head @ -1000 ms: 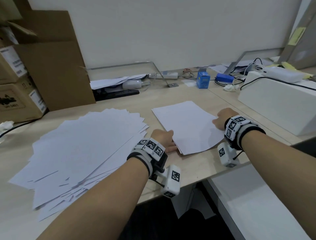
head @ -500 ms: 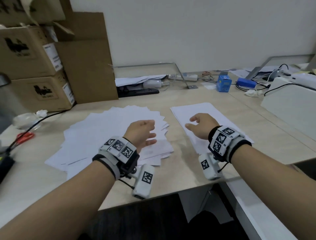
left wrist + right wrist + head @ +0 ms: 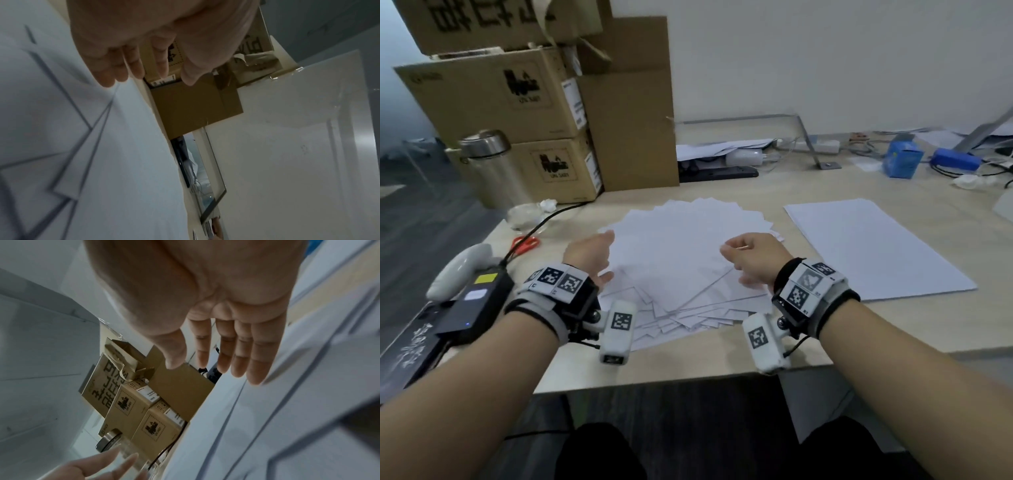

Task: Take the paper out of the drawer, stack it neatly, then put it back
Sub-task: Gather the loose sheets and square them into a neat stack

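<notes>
Both hands hover empty at frame centre over the fanned pile of white paper sheets [image 3: 688, 253]; wrist views alone show the left hand's [image 3: 156, 40] and right hand's [image 3: 205, 305] fingers extended, relaxed.

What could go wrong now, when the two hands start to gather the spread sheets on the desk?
The fanned pile overhangs nothing yet, but its near corners lie close to the desk edge; sweeping toward the body could drop sheets. The left hand and right hand hover open, so a hasty squeeze may crease corners. The neat stack lies close and could be nudged.
</notes>
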